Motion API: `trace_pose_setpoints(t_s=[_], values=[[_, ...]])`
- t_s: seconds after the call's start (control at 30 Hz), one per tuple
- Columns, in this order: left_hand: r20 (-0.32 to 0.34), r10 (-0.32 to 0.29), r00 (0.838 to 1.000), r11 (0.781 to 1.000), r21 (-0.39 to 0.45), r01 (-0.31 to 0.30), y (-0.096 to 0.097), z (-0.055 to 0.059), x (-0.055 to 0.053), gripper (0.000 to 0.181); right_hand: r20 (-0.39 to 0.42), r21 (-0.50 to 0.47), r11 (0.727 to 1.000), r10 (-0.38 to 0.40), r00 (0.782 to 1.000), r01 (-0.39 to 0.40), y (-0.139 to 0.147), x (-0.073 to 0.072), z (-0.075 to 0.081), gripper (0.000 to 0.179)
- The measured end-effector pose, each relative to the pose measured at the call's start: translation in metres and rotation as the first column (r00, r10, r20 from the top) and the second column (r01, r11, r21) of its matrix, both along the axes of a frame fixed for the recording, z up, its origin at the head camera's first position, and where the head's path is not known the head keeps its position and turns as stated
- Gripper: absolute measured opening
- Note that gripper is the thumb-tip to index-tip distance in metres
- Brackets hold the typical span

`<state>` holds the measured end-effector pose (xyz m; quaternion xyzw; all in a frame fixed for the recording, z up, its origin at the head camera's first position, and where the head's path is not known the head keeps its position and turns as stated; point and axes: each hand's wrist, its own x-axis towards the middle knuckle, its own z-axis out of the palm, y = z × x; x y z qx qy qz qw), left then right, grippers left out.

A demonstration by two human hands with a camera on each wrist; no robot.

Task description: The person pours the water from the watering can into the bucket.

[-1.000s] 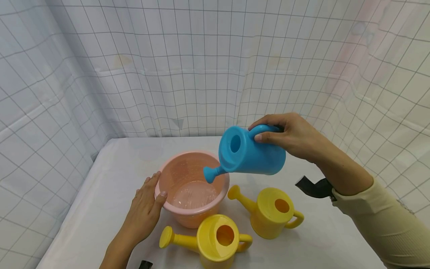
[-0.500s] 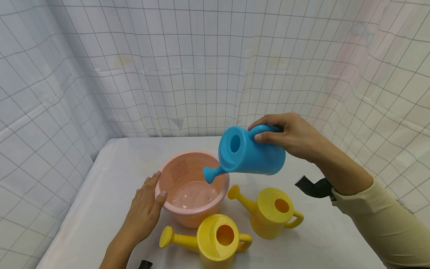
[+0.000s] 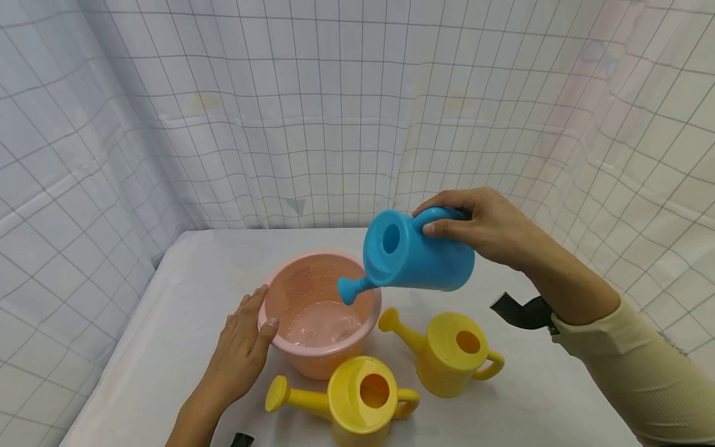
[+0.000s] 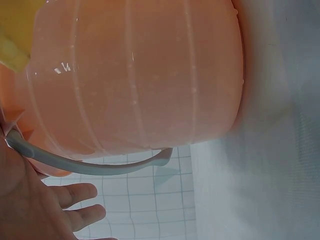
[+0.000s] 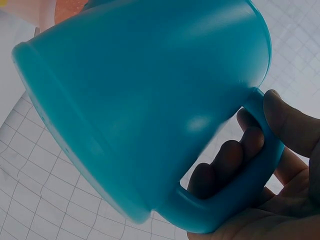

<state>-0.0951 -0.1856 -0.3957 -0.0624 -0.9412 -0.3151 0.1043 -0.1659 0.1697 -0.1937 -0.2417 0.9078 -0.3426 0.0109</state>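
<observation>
My right hand (image 3: 486, 223) grips the handle of a blue watering can (image 3: 427, 257), fingers curled through the loop with the thumb on top, as the right wrist view shows. The can is tilted left, its spout head over the opening of a pink bucket (image 3: 318, 352). Rippled water (image 3: 324, 324) lies in the bottom of the bucket. Fairly straight, the fingers of my left hand (image 3: 240, 347) rest at the bucket's left rim. A grey carrying handle (image 4: 95, 166) hangs against the bucket's outside in the left wrist view, beside that hand.
Two yellow watering cans stand close by: one (image 3: 349, 410) in front of the bucket, the other (image 3: 452, 366) to its right, below the blue can. A white cloth (image 3: 162, 347) covers the table. Grid-patterned curtains (image 3: 335, 112) enclose the back and sides.
Both hands and the blue watering can stay almost still. The ripples and glints on the water in the bucket shift.
</observation>
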Motion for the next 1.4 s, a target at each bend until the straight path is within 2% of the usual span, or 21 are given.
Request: trace_pose_setpoints(t_s=[1.4], values=[[0.000,0.000,1.000,1.000,0.006,0.000,-0.0007,0.0005,0.0006,0.058,0.002,-0.017,1.000,0.002,1.000,-0.002,0.0027,-0.0014,-0.0036,0.031]])
